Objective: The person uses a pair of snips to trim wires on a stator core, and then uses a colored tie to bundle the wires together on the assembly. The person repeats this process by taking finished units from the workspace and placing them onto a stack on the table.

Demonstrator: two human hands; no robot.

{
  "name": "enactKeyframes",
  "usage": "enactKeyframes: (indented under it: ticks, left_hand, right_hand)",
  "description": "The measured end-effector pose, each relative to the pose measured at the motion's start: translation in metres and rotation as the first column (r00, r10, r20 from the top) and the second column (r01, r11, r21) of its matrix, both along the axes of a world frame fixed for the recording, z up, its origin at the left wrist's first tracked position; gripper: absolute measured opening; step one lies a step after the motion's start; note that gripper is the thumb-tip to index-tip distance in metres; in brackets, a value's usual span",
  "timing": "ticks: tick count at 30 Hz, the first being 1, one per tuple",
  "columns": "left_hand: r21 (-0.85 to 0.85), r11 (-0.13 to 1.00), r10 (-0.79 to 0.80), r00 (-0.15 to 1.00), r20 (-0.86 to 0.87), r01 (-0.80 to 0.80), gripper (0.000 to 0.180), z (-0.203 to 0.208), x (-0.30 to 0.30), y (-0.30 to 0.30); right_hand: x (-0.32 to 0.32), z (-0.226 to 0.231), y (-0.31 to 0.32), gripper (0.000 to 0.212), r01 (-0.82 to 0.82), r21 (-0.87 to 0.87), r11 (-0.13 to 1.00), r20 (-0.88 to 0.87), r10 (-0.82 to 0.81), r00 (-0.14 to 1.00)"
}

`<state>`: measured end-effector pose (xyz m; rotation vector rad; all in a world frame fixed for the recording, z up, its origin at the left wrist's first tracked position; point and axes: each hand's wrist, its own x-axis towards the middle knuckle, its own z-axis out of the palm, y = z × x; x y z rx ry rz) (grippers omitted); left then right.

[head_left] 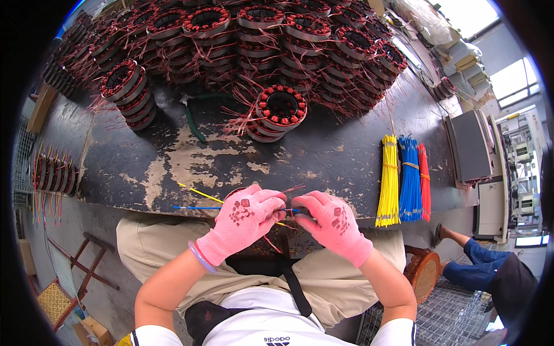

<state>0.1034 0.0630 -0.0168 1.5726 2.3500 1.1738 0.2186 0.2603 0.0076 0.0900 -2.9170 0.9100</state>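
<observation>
Both my hands wear pink gloves and meet at the table's front edge. My left hand (247, 214) is closed, with a blue wire (197, 207) and a yellow wire (199, 192) running under it. Part of a wound motor stator ring shows behind its knuckles, mostly hidden. Thin reddish wire ends (272, 244) stick out below the fingers. My right hand (333, 222) pinches the blue wire close to the left fingertips; a short stretch of it crosses the gap. The fingertips of both hands look dark, and the exact joint between them is too small to make out.
Stacked stators (280, 109) with red windings crowd the back of the worn black table (334, 155). Bundles of yellow wires (389, 179), blue wires (410, 179) and red wires (425, 179) lie at right. Green-handled cutters (193, 124) lie beyond my hands. Another person's legs (476, 262) show at right.
</observation>
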Motion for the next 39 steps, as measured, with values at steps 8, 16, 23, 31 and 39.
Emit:
enactKeyframes:
  ticks: [8, 16, 23, 31, 39]
  left_hand:
    - [0.01, 1.0, -0.022, 1.0, -0.009, 0.022, 0.017, 0.001, -0.001, 0.001]
    - [0.044, 0.995, -0.086, 0.996, -0.008, 0.086, 0.016, -0.001, 0.002, 0.003]
    - [-0.044, 0.998, -0.047, 0.998, 0.041, 0.049, 0.014, 0.004, -0.014, -0.006]
    - [-0.063, 0.997, -0.043, 0.999, 0.02, 0.044, 0.016, 0.006, -0.014, -0.005]
    - [-0.022, 0.999, -0.049, 0.998, -0.034, 0.049, 0.018, 0.001, -0.014, -0.007]
  right_hand:
    - [-0.01, -0.004, -0.009, 0.016, 0.171, -0.389, 0.905, 0.261, -0.07, 0.963]
    - [0.026, 0.001, 0.013, 0.02, 0.458, -0.439, 0.773, 0.391, -0.295, 0.872]
    - [0.033, -0.004, 0.008, 0.018, 0.082, 0.378, 0.922, 0.027, -0.1, 0.995]
    - [-0.011, -0.019, -0.01, 0.031, 0.051, 0.411, 0.91, -0.34, 0.102, 0.935]
    - [-0.009, -0.005, -0.009, 0.019, 0.558, -0.702, 0.442, 0.662, 0.117, 0.74]
